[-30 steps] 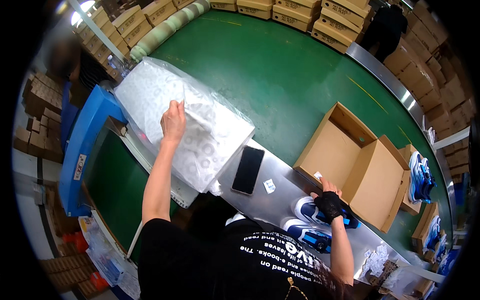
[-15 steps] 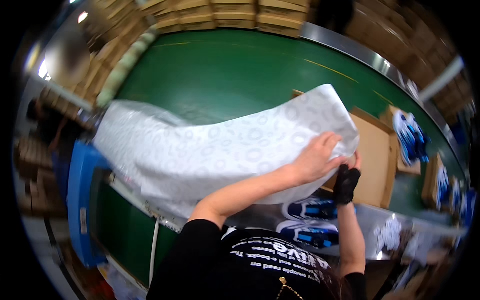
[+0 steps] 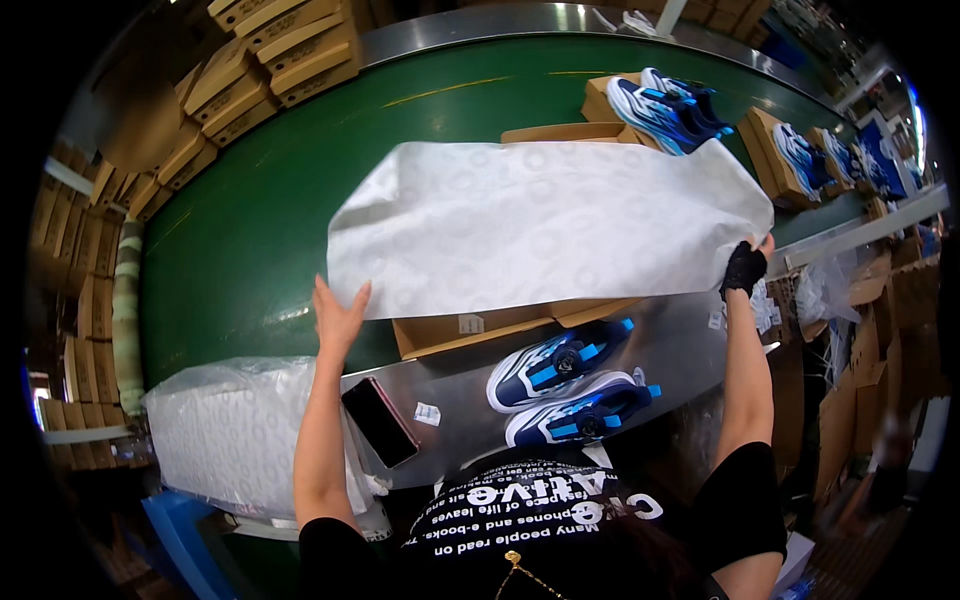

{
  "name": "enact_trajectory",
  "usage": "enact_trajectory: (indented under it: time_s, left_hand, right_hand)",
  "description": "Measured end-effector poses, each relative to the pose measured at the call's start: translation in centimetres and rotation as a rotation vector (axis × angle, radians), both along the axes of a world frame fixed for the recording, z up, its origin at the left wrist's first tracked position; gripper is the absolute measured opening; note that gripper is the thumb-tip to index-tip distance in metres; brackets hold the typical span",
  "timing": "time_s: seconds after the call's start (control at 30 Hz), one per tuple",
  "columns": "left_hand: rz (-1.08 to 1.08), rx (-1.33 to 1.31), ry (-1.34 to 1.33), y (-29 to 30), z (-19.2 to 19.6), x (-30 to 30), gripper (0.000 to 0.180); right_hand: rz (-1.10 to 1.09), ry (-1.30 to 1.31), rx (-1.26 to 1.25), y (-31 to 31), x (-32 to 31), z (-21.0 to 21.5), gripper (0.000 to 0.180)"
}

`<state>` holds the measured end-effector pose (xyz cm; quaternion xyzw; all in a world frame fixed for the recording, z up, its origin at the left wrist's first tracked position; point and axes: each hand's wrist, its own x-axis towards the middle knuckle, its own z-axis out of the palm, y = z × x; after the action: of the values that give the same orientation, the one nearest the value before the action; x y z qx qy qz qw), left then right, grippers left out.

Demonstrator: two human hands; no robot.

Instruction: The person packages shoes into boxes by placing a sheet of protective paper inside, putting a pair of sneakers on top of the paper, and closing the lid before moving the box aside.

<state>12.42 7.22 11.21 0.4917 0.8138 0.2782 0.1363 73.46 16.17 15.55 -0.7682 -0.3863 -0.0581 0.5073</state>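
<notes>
Nearest, two navy-and-white sneakers point(image 3: 560, 365) are resting on the silver metal desk point(image 3: 458, 385); my left hand point(image 3: 338, 318) is resting, fingers spread, at a patterned white paper sheet's point(image 3: 540, 225) left edge, my black-gloved right hand point(image 3: 746, 264) pinching its right corner above the brown cardboard box point(image 3: 425, 336).

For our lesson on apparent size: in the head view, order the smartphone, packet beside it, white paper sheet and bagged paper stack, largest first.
1. White paper sheet
2. Bagged paper stack
3. Smartphone
4. White packet
</notes>
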Motion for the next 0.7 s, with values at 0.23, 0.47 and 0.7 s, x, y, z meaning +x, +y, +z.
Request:
enact_trajectory:
  time_s: [0.23,0.47,0.7]
  left_hand:
    - [0.167,-0.122,-1.508,2.7,-3.0,0.7,0.059]
    - [0.115,0.075,-1.528,2.0,-5.2,4.9,0.045]
    - [0.303,0.197,-1.364,-1.6,-4.4,-0.2,0.045]
  right_hand:
    - [0.469,-0.904,-0.239,-8.9,-7.2,3.4,0.067]
    - [1.453,-0.574,-0.514,-20.9,-16.0,1.8,0.034]
    - [1.393,-0.379,-0.638,-18.2,-20.9,6.2,0.028]
